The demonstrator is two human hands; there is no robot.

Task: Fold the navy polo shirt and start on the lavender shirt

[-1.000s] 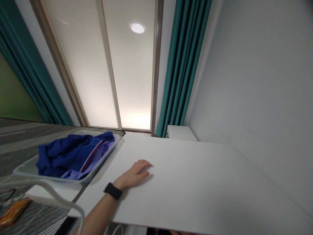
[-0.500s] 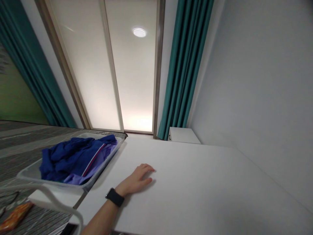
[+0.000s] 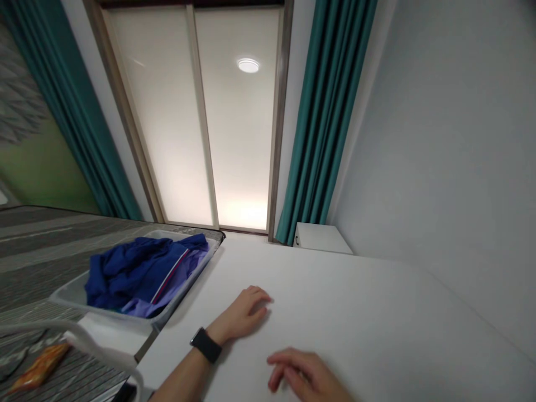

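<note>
My left hand [image 3: 244, 314], with a black watch [image 3: 206, 344] on its wrist, rests on the white tabletop [image 3: 377, 312]. Its fingers are loosely bent with a gap to the thumb, and nothing is in it. At the bottom centre is my right hand [image 3: 307, 375], over the table, fingers curved and parted from each other, holding nothing. To the left of the table a translucent plastic bin [image 3: 69, 298] holds dark blue clothing [image 3: 134, 271] with a white and red stripe, and a purple garment [image 3: 184, 273].
The bin stands near a grey striped bed [image 3: 25, 268]. An orange packet [image 3: 39, 368] and a curved white tube [image 3: 90, 346] are at lower left. Beyond the table are a small white cabinet [image 3: 322, 238], teal curtains [image 3: 326, 123] and frosted sliding doors [image 3: 238, 139].
My right hand has come into view from the bottom edge. The view has shifted slightly, moving the scene rightward and down. My left hand still lies on the table.
</note>
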